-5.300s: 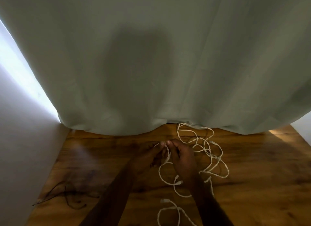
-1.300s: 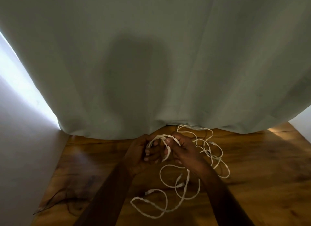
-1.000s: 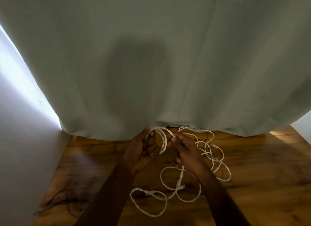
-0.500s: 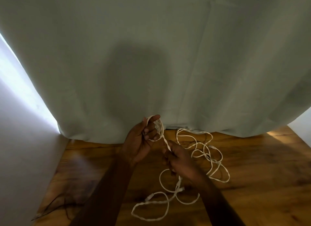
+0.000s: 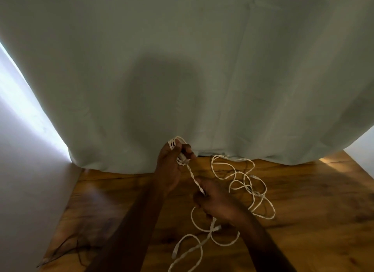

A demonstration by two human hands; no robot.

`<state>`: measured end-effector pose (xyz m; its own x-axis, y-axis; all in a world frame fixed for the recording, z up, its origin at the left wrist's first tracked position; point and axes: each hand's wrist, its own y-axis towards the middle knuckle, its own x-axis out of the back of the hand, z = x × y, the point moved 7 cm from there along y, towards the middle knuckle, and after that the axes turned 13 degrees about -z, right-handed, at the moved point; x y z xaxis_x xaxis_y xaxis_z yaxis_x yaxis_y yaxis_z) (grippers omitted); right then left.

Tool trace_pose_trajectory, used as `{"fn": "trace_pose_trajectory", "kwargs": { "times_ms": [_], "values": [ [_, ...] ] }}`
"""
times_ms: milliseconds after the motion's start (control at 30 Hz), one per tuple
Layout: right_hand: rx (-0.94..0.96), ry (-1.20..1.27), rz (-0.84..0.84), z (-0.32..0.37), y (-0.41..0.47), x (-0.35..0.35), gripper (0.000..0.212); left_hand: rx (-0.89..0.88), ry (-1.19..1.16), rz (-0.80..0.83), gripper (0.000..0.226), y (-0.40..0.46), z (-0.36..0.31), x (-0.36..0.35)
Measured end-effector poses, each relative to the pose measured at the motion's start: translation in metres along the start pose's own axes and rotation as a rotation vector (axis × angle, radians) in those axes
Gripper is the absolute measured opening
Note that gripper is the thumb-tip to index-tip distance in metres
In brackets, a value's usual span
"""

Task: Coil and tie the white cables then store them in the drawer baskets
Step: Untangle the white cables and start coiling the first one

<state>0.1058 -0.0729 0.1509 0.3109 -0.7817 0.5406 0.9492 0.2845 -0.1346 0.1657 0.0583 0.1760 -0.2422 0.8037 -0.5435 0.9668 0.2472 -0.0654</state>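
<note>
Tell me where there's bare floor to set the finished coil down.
Bare wood floor lies left of the left hand, up to the wall, and far right under the curtain. Loose white cable crowds the right hand.

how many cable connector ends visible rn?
3 clear: connector below the right hand, connector near the bottom edge, connector in the far tangle. Others may be hidden in the left hand.

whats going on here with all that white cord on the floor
A person is winding a thin white cable into a small coil. The left hand grips the wound loops, raised in front of a pale grey-green curtain. The right hand pinches the strand running down from the coil. Most of the cable lies loose and tangled on the brown wooden floor, not yet coiled or tied.
</note>
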Motion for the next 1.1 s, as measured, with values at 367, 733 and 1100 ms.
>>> {"fn": "trace_pose_trajectory", "kwargs": {
  "times_ms": [367,733,1100],
  "values": [
    [0.111,-0.106,0.058,0.018,-0.006,0.016,0.02,-0.372,0.808,0.193,0.013,-0.017,0.008,-0.012],
    [0.25,-0.036,-0.233,0.045,0.018,0.081,0.023,0.206,0.608,0.434,0.057,-0.044,0.038,0.003],
    [0.543,-0.492,-0.097,0.04,0.037,0.068,0.029,0.348,0.233,0.425,0.041,-0.037,0.034,0.013]
  ]
}}
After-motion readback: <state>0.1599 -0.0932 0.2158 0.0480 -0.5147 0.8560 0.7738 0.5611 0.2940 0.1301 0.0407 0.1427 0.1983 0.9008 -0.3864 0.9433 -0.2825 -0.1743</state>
